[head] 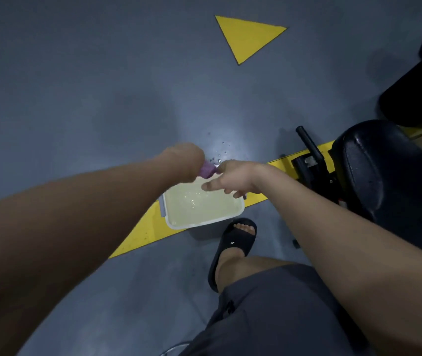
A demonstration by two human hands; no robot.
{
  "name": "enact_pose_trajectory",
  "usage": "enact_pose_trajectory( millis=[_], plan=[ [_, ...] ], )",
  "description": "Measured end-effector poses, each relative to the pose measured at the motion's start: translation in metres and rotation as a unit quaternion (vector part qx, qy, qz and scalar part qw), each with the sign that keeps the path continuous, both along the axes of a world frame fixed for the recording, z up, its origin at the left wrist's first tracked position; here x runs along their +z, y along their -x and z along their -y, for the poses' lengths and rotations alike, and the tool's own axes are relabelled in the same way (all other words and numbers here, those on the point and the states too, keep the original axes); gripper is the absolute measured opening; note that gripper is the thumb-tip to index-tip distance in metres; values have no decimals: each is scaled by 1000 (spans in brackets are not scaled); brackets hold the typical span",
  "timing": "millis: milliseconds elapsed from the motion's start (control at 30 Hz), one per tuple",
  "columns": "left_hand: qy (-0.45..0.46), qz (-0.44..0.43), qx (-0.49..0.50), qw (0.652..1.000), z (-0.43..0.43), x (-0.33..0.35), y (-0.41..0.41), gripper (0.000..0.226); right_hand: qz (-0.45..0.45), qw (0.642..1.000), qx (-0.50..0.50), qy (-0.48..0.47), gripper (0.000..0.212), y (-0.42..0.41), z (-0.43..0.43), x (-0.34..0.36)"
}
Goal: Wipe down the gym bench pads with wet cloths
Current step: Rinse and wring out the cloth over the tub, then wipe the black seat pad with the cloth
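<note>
A small purple cloth (207, 171) is bunched between both hands, directly above the far edge of the tub (202, 222). The left hand (183, 161) is closed into a fist around the cloth's left end; motion blur softens it, so the exact finger placement cannot be made out. The right hand (233, 177) takes the cloth's other end between thumb and the nearest fingers, it seems, while its remaining fingers spread loosely downward over the tub and hold nothing. Only a short twisted stretch of cloth shows between the two hands.

The tub is a white rectangular container with a greyish clip on its left side, filled with pale, cloudy water (199, 204) whose surface shows small glints. It sits on a yellow floor stripe (143, 232) that runs diagonally under it across the grey floor (76, 98). Just beyond the tub, past the hands, a scatter of water droplets (217, 152) lies on the floor. Near the tub's near right corner stands a foot in a black slide sandal (235, 244), with a leg in dark grey shorts (269, 317) behind it.

To the right of the tub is the bench: a glossy black pad (374, 170) on a black frame with a short black handle (308, 143) pointing away. Far beyond the tub, a yellow triangle (245, 34) is marked on the floor.
</note>
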State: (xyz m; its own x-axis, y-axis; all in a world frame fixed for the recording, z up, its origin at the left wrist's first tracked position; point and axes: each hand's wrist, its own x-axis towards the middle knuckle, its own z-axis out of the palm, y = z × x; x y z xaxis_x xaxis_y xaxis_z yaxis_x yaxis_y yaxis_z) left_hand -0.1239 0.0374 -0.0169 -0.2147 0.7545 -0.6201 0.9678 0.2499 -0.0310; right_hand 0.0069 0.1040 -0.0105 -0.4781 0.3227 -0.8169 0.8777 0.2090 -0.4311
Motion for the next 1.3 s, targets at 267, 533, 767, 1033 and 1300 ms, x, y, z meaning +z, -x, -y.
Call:
enact_pose_trajectory(
  millis=[267,533,767,1033,1300],
  plan=[
    [-99,382,244,886,-8,56,-32,55,-232,927,-281,86,30,-51,-15,37],
    [-215,494,166,826,-47,124,-124,12,-367,817,-443,-33,25,-181,-27,106],
    [-231,591,213,743,-71,138,-243,13,-397,789,-466,-48,28,-300,-20,134],
    [-202,581,261,744,-79,104,-329,26,-442,710,-545,56,22,-371,-5,100],
    [-70,647,226,725,-91,83,-339,64,-309,719,-620,-62,22,-391,-14,79]
  ],
)
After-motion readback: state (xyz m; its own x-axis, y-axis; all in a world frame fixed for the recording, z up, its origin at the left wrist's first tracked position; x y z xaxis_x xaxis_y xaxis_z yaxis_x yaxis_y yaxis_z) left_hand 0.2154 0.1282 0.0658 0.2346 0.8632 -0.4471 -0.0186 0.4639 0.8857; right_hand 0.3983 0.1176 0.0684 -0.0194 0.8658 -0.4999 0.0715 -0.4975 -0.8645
